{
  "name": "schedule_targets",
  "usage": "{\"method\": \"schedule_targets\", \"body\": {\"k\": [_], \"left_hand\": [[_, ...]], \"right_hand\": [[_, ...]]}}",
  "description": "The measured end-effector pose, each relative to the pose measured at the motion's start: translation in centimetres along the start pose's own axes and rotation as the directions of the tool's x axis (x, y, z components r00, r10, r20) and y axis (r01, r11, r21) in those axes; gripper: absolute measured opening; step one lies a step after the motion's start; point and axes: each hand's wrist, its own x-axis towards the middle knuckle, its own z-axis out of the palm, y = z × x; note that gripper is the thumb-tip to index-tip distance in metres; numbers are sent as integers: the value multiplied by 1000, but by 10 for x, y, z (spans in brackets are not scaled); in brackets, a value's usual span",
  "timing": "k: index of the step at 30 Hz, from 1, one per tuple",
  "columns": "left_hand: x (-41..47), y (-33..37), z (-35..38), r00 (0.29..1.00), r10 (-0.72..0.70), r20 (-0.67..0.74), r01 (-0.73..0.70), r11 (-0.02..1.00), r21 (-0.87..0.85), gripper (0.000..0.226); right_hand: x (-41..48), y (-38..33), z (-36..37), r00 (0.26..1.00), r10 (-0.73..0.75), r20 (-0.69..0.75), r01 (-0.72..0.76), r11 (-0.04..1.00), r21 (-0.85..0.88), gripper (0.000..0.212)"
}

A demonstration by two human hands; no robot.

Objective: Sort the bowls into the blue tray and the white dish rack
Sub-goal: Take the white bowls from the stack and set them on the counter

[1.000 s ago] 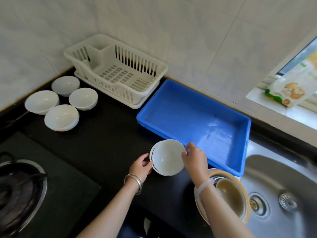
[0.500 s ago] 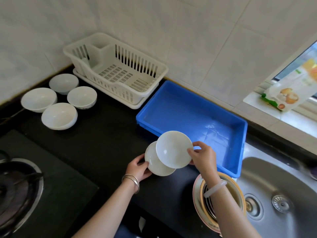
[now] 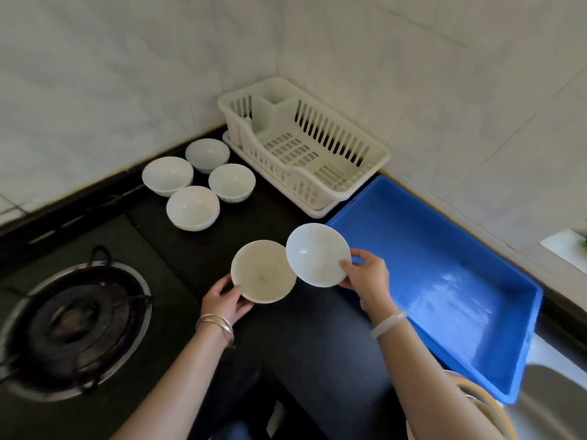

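My left hand (image 3: 225,299) grips a cream bowl (image 3: 262,271) by its lower rim, held above the black counter. My right hand (image 3: 365,277) holds a white bowl (image 3: 317,254) by its right rim, just beside the cream one and overlapping its edge. The blue tray (image 3: 444,281) lies empty to the right of both hands. The white dish rack (image 3: 301,144) stands empty in the back corner. Several white bowls (image 3: 193,207) sit in a cluster on the counter, left of the rack.
A gas burner (image 3: 71,319) is set in the counter at the left. A steel sink (image 3: 556,404) lies at the lower right, with a round orange-rimmed dish (image 3: 486,404) at its near edge. Tiled walls close off the back.
The two stacked bowls have come apart: the right hand lifted the white one off to the right, the left keeps the cream one. The view has swung left.
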Motion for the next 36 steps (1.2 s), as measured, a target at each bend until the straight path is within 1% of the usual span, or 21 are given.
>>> {"method": "schedule_targets", "body": {"k": [4, 10, 14, 16, 19, 26, 30, 36], "left_hand": [[15, 21, -16, 996, 15, -90, -23, 995, -92, 42], [38, 39, -25, 987, 12, -158, -47, 975, -215, 43], [49, 43, -23, 979, -22, -203, -31, 967, -253, 42], [52, 44, -21, 976, -33, -215, -25, 965, -262, 42], [55, 45, -20, 971, -49, -234, -19, 960, -280, 41], [59, 43, -19, 967, -55, -249, -20, 958, -288, 40], [59, 40, -17, 966, -57, -250, -21, 954, -301, 40], [57, 33, -14, 954, -80, -288, -23, 942, -336, 33]], "right_hand": [[19, -16, 42, 999, 23, 48, -25, 999, 48, 19], [51, -33, 90, 997, 52, 65, -55, 997, 45, 18], [68, -36, 116, 996, 74, 48, -76, 996, 39, 27], [74, -37, 127, 996, 75, 55, -77, 997, 19, 28], [80, -35, 137, 994, 97, 52, -98, 995, 28, 27], [90, -29, 146, 989, 144, 46, -146, 988, 51, 32], [92, -27, 149, 986, 156, 65, -161, 985, 65, 36], [93, -22, 153, 973, 192, 129, -213, 962, 171, 34]]}}
